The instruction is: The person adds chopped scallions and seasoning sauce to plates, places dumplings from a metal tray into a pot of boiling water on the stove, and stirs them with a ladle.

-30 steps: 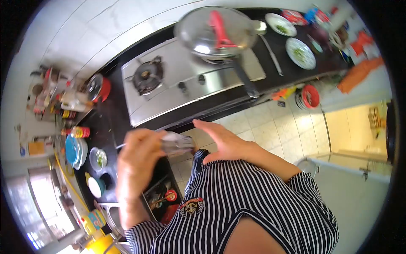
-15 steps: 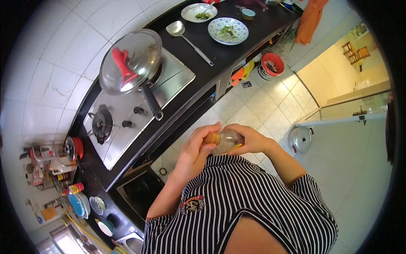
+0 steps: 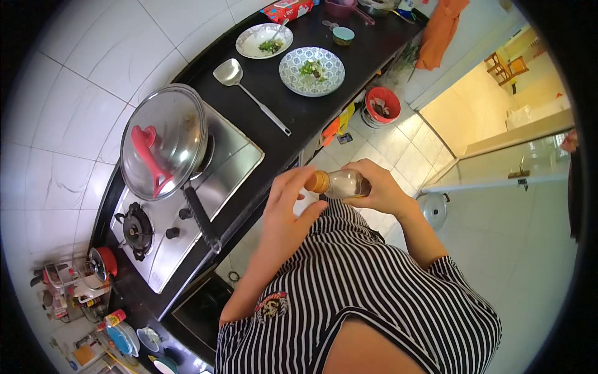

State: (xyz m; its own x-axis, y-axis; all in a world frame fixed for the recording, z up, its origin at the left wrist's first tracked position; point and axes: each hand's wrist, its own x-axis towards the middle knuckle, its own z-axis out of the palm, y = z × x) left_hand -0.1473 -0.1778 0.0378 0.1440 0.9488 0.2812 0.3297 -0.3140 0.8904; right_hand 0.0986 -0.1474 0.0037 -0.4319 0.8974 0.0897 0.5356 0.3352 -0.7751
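Observation:
A small clear glass jar (image 3: 344, 184) with an orange-yellow cap (image 3: 318, 182) is held sideways in front of my striped top. My right hand (image 3: 381, 187) wraps round its base end; whatever is inside cannot be made out clearly. At the capped end, my left hand (image 3: 288, 209) has its fingers and thumb apart around the cap. The fingertips are close to the cap's upper edge, and whether they touch it I cannot tell. The thumb stands clear below.
A pan under a glass lid (image 3: 165, 142) sits on the gas stove (image 3: 233, 156), its handle jutting over the counter edge. A metal spatula (image 3: 258, 103), a patterned plate (image 3: 311, 71) and a white dish (image 3: 249, 42) with chopped greens lie beyond. A red bucket (image 3: 381, 103) stands on the floor.
My left fingers have spread from their closed grip around the cap. The jar has shifted slightly upward in view, still in my right hand. The camera view has turned a little.

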